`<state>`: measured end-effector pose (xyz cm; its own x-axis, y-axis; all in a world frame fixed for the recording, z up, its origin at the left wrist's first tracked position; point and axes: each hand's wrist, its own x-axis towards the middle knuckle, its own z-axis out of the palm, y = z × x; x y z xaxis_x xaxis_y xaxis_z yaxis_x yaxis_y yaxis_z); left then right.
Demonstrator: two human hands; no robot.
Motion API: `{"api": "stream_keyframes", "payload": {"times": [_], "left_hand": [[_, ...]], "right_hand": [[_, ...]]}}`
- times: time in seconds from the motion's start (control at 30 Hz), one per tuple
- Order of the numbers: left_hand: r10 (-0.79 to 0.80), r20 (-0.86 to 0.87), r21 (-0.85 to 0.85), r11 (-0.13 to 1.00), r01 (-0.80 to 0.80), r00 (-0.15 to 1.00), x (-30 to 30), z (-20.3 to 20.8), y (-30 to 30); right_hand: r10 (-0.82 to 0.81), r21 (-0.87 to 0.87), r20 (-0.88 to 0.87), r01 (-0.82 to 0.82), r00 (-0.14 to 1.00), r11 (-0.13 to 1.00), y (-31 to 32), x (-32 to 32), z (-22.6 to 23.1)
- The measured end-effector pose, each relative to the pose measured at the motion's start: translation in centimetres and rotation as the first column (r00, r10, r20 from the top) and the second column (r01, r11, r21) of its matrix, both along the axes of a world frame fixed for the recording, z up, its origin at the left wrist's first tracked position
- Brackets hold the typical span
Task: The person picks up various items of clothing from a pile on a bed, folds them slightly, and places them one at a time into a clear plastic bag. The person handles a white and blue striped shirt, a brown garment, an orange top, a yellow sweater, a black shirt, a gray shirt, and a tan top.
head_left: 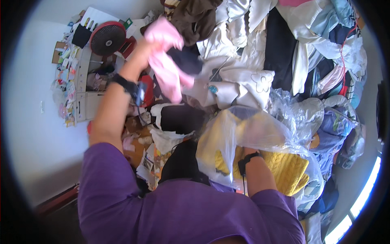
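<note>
My left hand [146, 52] is raised at the upper left, its fingers closed round a soft pink garment [164, 75] that hangs down, blurred by motion. The garment's exact kind cannot be made out. My right hand [255, 129] is inside or behind a large clear plastic bag [266, 140], and its fingers are blurred by the film. Mustard-yellow cable-knit clothing [284, 168] lies in the bag, around my right wrist. Just beyond the bag is a pale grey garment [243, 83] with a flower outline.
A heap of clothes fills the far side, with white garments [243, 40], black trousers [279, 53] and a brown garment [195, 18]. More crumpled clear plastic [284, 103] lies to the right. At the far left are a round fan [108, 38] and a white cabinet [91, 105].
</note>
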<state>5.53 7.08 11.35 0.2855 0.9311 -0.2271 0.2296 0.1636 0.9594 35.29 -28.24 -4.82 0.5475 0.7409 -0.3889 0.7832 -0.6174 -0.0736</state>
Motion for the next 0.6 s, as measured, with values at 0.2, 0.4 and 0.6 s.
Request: {"api": "stream_keyframes", "payload": {"times": [0.2, 0.4, 0.6], "left_hand": [[-0.123, 0.278, 0.257, 0.965, 0.050, 0.953, 8.4, 19.4, 5.6], [-0.569, 0.422, 0.067, 0.796, 0.602, 0.705, 19.4, 20.7, -2.7], [-0.473, -0.136, 0.037, 0.876, 0.481, 0.871, 10.2, 6.2, 4.4]], "right_hand": [[0.022, 0.010, 0.016, -0.022, 1.000, 1.000, 0.8, 0.0, 0.9], [0.002, -0.032, 0.046, 0.000, 0.999, 0.999, 0.5, 0.0, 0.1], [0.005, -0.030, 0.038, -0.004, 0.999, 1.000, 0.2, -0.2, 0.0]]}}
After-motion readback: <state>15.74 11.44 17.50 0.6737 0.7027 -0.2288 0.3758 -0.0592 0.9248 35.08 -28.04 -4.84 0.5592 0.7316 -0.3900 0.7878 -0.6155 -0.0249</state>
